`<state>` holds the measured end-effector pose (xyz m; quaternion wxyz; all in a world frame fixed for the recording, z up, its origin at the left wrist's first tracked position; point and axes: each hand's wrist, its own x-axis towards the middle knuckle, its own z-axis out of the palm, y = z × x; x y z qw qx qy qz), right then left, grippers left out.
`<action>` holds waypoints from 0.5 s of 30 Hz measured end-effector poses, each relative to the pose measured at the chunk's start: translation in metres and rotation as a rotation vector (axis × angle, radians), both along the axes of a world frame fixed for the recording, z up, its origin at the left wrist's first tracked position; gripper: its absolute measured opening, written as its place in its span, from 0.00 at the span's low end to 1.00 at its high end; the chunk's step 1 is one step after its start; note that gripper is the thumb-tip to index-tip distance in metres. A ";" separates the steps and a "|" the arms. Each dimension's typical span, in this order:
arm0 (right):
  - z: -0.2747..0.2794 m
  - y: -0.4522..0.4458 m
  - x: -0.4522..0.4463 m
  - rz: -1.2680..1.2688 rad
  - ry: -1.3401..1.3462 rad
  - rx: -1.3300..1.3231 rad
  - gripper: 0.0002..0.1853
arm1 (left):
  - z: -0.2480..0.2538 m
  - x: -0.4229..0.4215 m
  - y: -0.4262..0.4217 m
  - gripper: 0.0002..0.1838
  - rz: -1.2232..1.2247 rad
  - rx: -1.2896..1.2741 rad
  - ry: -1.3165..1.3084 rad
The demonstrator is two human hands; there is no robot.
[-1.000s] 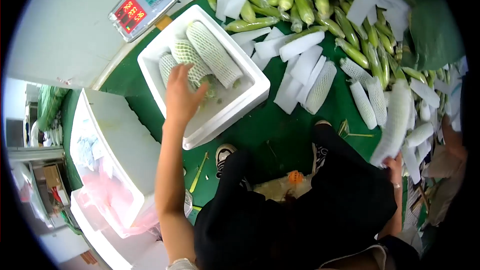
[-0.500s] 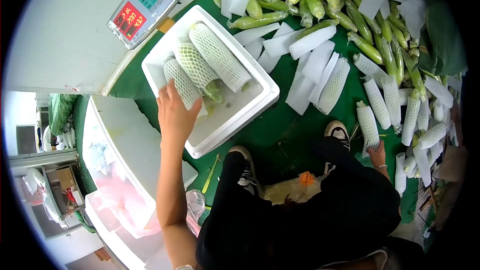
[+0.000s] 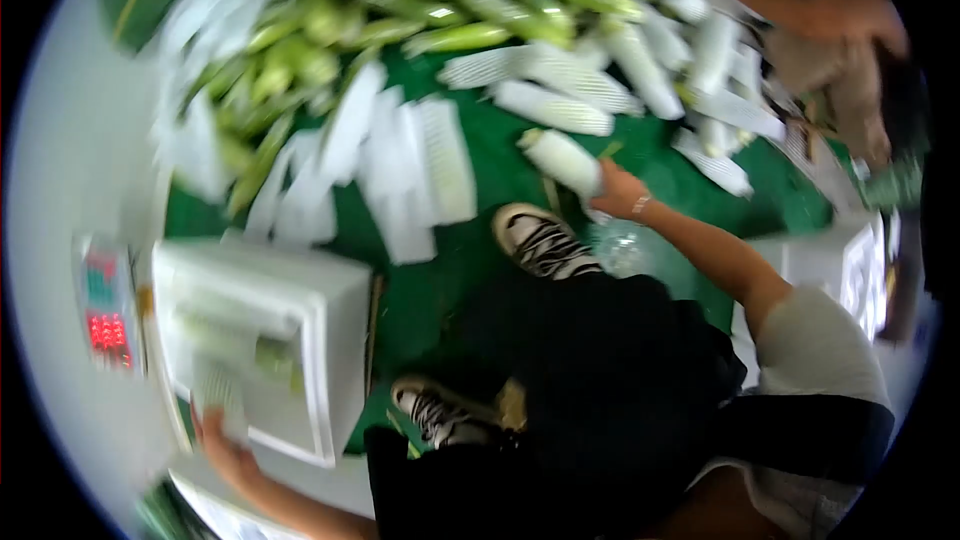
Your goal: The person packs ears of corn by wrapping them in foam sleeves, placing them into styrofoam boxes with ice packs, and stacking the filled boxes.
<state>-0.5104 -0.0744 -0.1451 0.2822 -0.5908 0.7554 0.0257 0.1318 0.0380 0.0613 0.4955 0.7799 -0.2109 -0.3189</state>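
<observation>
My right hand (image 3: 620, 190) is wrapped round the lower end of an ear of corn in white foam netting (image 3: 565, 162), just above the green floor. Pale kernels or husk show at its far tip. At the lower left, my left hand (image 3: 225, 445) reaches over the wall of a white foam box (image 3: 318, 370). Its fingers, smeared by motion, close round another netted ear of corn (image 3: 220, 390). More netted corn (image 3: 225, 330) lies blurred in the box.
Plastic-wrapped green corn (image 3: 300, 65) is heaped at the back, with loose white foam sleeves (image 3: 390, 180) in front. Several netted ears (image 3: 555, 105) lie to the right. A scale display (image 3: 108, 320) stands left of the box. Another person's arm (image 3: 770, 5) reaches in at upper right.
The view has swung to the right, so the box now sits at lower left and the heap spans the top. Another person's arm has come into view. My right hand keeps its netted corn.
</observation>
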 end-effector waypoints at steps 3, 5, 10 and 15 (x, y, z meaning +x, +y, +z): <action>-0.011 0.004 -0.010 0.078 0.156 -0.130 0.31 | -0.011 0.027 0.038 0.31 0.179 -0.054 0.064; -0.006 0.007 -0.015 0.027 0.197 -0.255 0.32 | -0.018 0.039 0.080 0.23 0.396 -0.266 -0.129; 0.036 -0.047 -0.061 0.036 0.109 -0.703 0.34 | 0.014 -0.091 0.017 0.28 0.297 -0.488 0.000; -0.002 -0.139 -0.070 0.240 0.105 -0.247 0.36 | -0.012 -0.196 -0.053 0.36 -0.283 -0.324 0.483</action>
